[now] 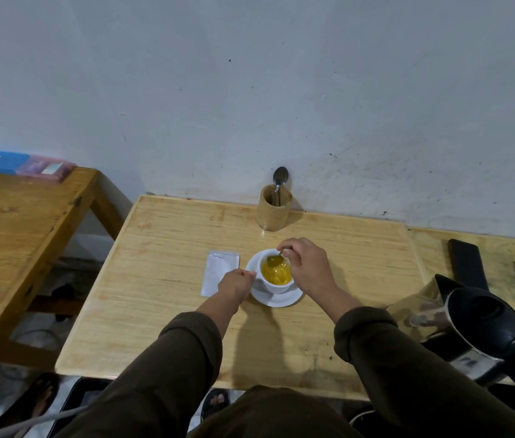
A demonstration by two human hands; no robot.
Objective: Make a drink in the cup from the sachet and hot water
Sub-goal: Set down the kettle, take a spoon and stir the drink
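Stirring is the step in hand: on the pale wooden bench [161, 279] the right hand [308, 267] has its grip pinching a small metal spoon [274, 259] dipped in the yellow drink, the left hand [236, 284] holds the white ceramic cup [276, 287] by its side, and next, probably, the spoon lifts out.

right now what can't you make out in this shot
- Cup handle: head view, hidden under the left hand.
- Stirring spoon handle: mostly covered by the right hand fingers.
- Sachet: near corner behind the left hand; any print too small to read.
- Kettle: handle cut off by the right edge.
- Holder spoon: lower part hidden inside.
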